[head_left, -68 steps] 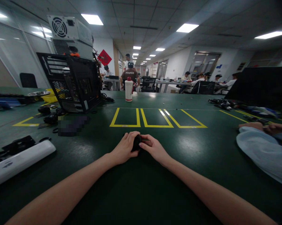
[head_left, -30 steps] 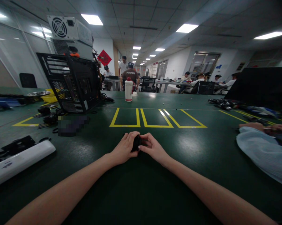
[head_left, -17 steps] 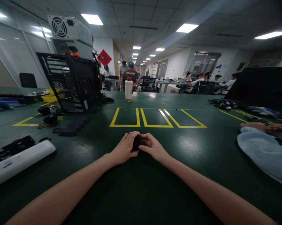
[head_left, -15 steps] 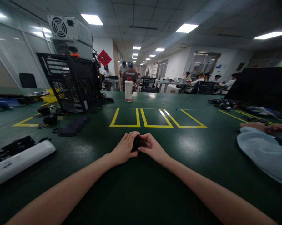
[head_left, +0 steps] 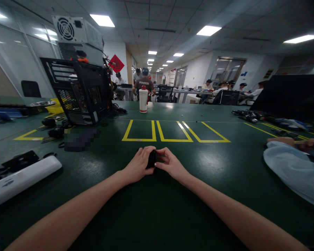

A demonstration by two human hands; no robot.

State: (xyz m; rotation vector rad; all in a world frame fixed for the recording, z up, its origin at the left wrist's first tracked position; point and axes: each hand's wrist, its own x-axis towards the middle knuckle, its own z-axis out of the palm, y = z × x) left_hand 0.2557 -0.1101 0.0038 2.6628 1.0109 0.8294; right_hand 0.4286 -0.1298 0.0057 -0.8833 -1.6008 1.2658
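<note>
A small black object (head_left: pixel 151 159) is between my two hands, low over the green table (head_left: pixel 157 209); its kind is hard to make out. Wrapped around its left side and top is my left hand (head_left: pixel 140 162), fingers closed on it. My right hand (head_left: pixel 170 163) pinches at its right side with thumb and fingertips. Much of the object is hidden by my fingers. Just beyond the hands lie yellow tape outlines (head_left: pixel 174 141) on the tabletop.
A black computer case (head_left: pixel 94 90) with a power supply (head_left: pixel 78 33) on top stands left. A white bottle (head_left: pixel 143 101) stands ahead. Near left lies a long white object (head_left: pixel 26 181). At right are a co-worker's blue sleeve (head_left: pixel 290 167) and cables (head_left: pixel 247 115).
Hardly anything differs. Both hands stay around the black object, with only a slight shift of the right fingers.
</note>
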